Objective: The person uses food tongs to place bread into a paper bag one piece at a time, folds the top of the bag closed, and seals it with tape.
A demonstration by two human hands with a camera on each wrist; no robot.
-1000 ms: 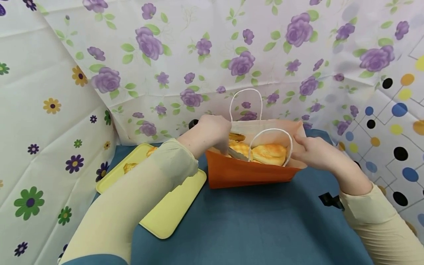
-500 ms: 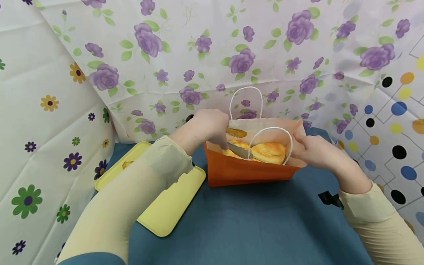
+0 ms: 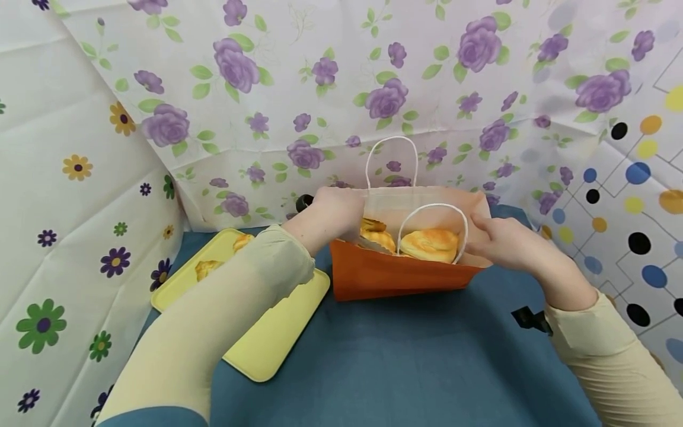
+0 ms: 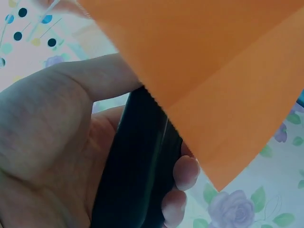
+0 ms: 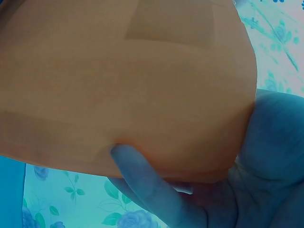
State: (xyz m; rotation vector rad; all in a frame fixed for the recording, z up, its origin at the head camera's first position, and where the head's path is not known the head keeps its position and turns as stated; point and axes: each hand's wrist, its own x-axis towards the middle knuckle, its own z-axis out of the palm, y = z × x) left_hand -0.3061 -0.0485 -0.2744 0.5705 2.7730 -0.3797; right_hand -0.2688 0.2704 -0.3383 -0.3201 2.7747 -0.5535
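Observation:
An orange paper bag (image 3: 400,277) with white handles stands open at the back of the table. My left hand (image 3: 337,212) is at its left rim and grips the black handle of a pair of tongs (image 4: 137,161), seen in the left wrist view. The tongs' jaws reach inside the bag, about a yellow bread roll (image 3: 380,238); whether they squeeze it I cannot tell. Right of that lies a golden bun (image 3: 430,244). My right hand (image 3: 509,244) pinches the bag's right side, with a finger against the outside in the right wrist view.
On the left, partly under my left forearm, lies a yellow tray (image 3: 277,332). Small pastries (image 3: 207,268) sit on its far part. A blue cloth (image 3: 405,362) covers the table. Flowered sheets (image 3: 299,77) rise close behind and at the sides.
Half a second ago the tongs' jaws spread wider and reached farther right inside the bag; now they have drawn back left. My right hand has kept its hold on the bag.

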